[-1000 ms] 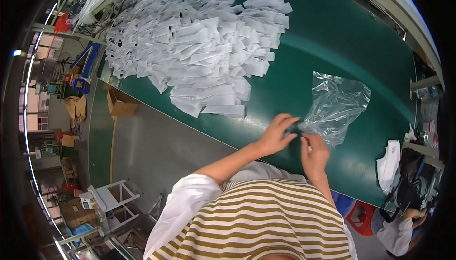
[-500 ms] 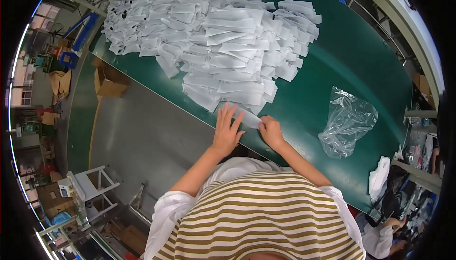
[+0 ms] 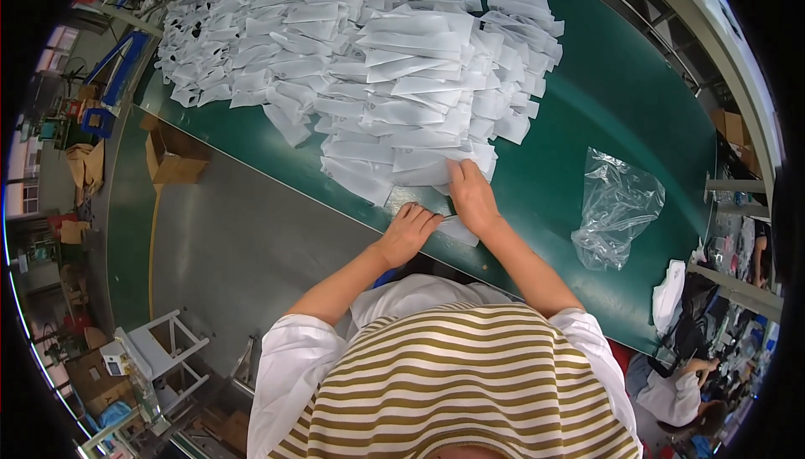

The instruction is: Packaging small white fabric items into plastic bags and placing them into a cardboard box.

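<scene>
A large heap of flat, frosted white pouches (image 3: 411, 111) lies in overlapping rows on the green table (image 3: 579, 107). My left hand (image 3: 404, 235) is at the table's near edge, its fingers curled onto one end of a loose frosted pouch (image 3: 460, 231). That pouch runs rightward, passing below my right wrist. My right hand (image 3: 475, 199) reaches to the near end of the heap, where its thumb and fingertips pinch the right end of a top pouch (image 3: 422, 163). What the pouches contain cannot be made out.
A crumpled clear plastic bag (image 3: 619, 207) lies to the right on the table. Beyond it, a white item (image 3: 668, 295) rests near the table's right edge. An open cardboard box (image 3: 178, 157) stands left of the table. A person (image 3: 673, 392) sits at the lower right.
My right hand has moved up from the loose pouch to the heap's near end. My left hand has come down slightly, its spread fingers now curled onto the loose pouch.
</scene>
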Demonstrator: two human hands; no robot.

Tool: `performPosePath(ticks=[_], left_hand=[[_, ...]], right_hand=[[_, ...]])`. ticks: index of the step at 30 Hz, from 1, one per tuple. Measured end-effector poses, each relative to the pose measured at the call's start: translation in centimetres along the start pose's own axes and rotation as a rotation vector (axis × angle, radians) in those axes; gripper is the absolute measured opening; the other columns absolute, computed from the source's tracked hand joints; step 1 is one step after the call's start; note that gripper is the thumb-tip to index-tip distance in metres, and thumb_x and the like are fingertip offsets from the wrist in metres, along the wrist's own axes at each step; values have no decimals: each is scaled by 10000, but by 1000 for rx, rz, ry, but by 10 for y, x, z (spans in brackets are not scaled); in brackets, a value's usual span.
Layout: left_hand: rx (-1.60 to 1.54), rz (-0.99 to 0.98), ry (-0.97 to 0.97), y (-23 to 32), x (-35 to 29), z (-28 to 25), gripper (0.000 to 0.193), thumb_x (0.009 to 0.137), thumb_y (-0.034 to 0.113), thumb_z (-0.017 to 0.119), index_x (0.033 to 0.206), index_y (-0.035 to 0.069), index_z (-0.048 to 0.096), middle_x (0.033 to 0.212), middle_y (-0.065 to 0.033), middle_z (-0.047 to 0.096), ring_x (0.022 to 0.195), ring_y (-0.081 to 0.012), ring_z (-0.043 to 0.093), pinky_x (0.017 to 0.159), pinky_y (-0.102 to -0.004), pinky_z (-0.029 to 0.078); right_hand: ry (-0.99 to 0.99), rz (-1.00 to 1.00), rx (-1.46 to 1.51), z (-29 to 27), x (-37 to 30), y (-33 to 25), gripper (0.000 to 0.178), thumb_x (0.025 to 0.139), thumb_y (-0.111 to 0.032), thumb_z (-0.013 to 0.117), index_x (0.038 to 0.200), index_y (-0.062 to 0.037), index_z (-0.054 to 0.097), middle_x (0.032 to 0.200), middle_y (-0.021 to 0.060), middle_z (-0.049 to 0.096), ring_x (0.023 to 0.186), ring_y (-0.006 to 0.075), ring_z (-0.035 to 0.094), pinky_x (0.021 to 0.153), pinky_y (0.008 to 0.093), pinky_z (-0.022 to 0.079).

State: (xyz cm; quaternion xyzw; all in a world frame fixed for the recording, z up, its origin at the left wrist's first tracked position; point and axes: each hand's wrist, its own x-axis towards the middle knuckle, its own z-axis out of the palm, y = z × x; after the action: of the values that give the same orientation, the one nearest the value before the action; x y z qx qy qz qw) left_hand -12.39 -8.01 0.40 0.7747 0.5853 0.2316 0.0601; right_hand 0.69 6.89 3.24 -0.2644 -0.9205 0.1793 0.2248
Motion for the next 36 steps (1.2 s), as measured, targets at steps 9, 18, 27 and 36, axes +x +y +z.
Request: performPosePath(ticks=[9, 18, 27, 36], left_hand=[[37, -115, 180, 16, -1, -27, 305, 750, 110, 670, 1048, 69, 618, 1204, -122, 536, 1119, -294, 509, 977, -466, 404], [-145, -16, 32, -5, -10, -7, 334, 738, 79, 696, 1061, 39, 619, 1220, -144, 543, 1139, -324, 507, 992, -480, 406], [-311, -110, -14, 4, -7, -8, 414, 710, 51, 709, 1113, 53, 616, 1227, -141, 535, 1143, -322, 500, 979, -452, 420], [-77, -54, 62, 11, 12, -27, 467, 671, 84, 736, 1123, 71, 618, 1280, -144, 495, 1219, -333, 460, 1047, -474, 374]], right_hand=[[-178, 202, 395, -24, -54, -1, 305, 788, 34, 622, 1082, -7, 556, 948, 166, 545, 827, 368, 596, 700, 428, 498], [-186, 235, 291, -39, -31, -5, 268, 784, -9, 647, 1034, -26, 555, 928, 147, 547, 783, 341, 612, 681, 431, 502], [-186, 181, 77, 9, -41, 34, 258, 810, -49, 627, 1063, -7, 598, 904, 200, 592, 787, 388, 616, 706, 448, 512], [-565, 421, 270, -29, -63, 37, 177, 812, -107, 627, 900, 45, 638, 880, 275, 631, 798, 441, 613, 748, 473, 502]])
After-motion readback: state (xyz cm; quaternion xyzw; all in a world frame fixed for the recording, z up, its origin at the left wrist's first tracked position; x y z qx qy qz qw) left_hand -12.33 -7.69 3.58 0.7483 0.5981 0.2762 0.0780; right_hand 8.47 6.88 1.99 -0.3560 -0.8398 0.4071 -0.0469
